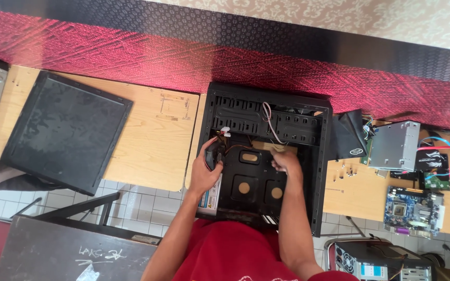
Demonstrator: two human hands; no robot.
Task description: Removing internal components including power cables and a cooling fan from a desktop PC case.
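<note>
An open black computer case (321, 151) lies on its side on a wooden table, its inside facing up. My left hand (204, 169) grips a dark bundle of cables at the case's left wall, above a grey power supply (212, 195). My right hand (286, 162) rests with fingers curled on the black inner tray (251, 184), near the drive bays (266, 122). A thin pink-and-white wire hangs over the bays. Whether the right hand holds anything is hidden by the fingers.
The case's black side panel (63, 130) lies on the table to the left. To the right sit a grey drive (396, 145), a blue motherboard (412, 211), red and blue cables (446, 153) and loose screws (346, 169). Another computer case (371, 263) stands on the tiled floor.
</note>
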